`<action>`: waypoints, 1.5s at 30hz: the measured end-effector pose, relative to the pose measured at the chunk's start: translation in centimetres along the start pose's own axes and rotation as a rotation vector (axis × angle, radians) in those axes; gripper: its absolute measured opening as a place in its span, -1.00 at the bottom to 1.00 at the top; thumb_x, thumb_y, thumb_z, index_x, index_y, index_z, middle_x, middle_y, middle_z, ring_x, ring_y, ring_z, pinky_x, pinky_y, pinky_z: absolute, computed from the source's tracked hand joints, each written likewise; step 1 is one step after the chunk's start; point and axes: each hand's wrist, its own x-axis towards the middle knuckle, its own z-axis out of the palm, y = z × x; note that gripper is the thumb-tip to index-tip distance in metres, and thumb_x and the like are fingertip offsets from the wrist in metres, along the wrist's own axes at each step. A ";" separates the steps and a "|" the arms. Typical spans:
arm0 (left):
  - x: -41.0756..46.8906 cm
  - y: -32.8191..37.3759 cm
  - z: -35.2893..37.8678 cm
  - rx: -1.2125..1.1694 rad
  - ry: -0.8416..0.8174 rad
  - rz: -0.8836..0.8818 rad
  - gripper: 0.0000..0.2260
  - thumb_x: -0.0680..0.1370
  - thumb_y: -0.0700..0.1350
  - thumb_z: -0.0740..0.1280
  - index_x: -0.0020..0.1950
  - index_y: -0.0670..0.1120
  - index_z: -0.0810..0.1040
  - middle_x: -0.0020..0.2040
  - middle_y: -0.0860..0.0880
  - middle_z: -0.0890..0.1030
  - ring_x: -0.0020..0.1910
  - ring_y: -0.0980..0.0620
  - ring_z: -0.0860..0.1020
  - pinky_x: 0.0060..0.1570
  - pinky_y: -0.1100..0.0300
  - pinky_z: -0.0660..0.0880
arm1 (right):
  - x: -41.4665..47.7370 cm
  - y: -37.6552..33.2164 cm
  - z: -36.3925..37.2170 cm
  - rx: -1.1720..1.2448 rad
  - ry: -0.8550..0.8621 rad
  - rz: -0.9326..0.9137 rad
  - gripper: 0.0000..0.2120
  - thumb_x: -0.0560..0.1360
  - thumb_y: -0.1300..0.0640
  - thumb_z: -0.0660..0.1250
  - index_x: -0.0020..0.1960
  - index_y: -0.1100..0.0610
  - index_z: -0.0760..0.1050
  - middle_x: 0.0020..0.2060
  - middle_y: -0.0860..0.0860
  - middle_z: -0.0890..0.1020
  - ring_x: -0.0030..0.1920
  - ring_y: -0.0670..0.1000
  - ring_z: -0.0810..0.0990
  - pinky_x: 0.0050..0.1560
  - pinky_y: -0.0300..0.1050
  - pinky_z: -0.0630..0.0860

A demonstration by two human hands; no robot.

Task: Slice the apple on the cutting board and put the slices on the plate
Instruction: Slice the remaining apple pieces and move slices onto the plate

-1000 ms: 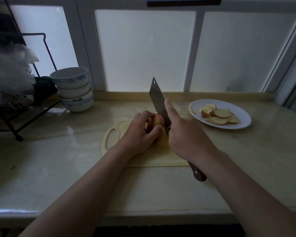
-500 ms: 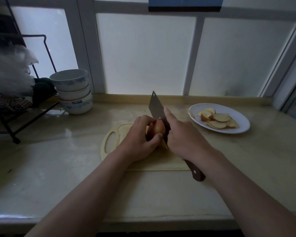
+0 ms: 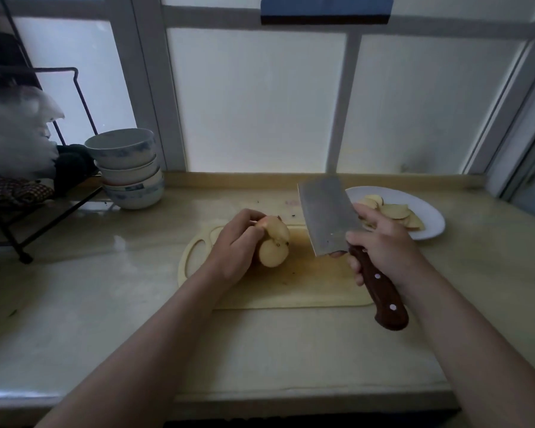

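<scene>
A: Apple?
B: Part-cut, pale cut face turned right, red skin on top. On the board's left half, left hand gripping it.
A: Knife?
B: Lifted off the board, flat side showing, right hand on the handle.
A: Slices?
B: Thin, pale (overlapping), piled on the white plate, right of the board.

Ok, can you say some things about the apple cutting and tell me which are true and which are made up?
1. The right hand grips the cleaver by its handle. True.
2. The cleaver is cutting into the apple. False: it is held clear, right of the apple.
3. The left hand holds the apple over the cutting board. True.
4. The plate is bare. False: apple slices lie on it.
</scene>
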 end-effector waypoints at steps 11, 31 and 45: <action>-0.2 -0.1 -0.2 0.514 0.045 0.268 -0.54 0.59 0.23 0.19 0.43 0.09 0.50 0.23 0.12 0.57 0.10 0.12 0.55 0.04 0.10 0.56 | 1.6 2.5 -2.2 0.792 -0.286 0.292 -0.76 0.56 0.24 0.21 0.18 0.12 0.53 -0.33 0.04 0.54 -0.60 -0.18 0.33 -0.70 -0.41 0.25; 2.2 10.2 8.0 -0.960 0.003 -0.621 -0.69 0.68 -0.12 0.14 0.24 -0.35 0.46 0.23 -0.39 0.57 0.19 -0.33 0.60 0.06 -0.14 0.62 | 1.3 3.2 -3.6 0.948 -0.418 0.208 -0.65 0.46 0.28 0.44 0.23 0.14 0.55 -0.30 0.06 0.52 -0.59 -0.17 0.36 -0.69 -0.38 0.30; 2.7 8.5 6.9 -1.132 -0.009 -0.648 -0.71 0.64 -0.18 0.10 0.18 -0.32 0.50 0.26 -0.41 0.55 0.23 -0.32 0.57 0.01 -0.16 0.65 | 1.9 3.4 -4.0 0.634 -0.190 0.134 -0.52 0.68 0.33 0.06 0.57 0.09 0.34 -0.34 0.14 0.60 -0.56 -0.12 0.37 -0.65 -0.28 0.32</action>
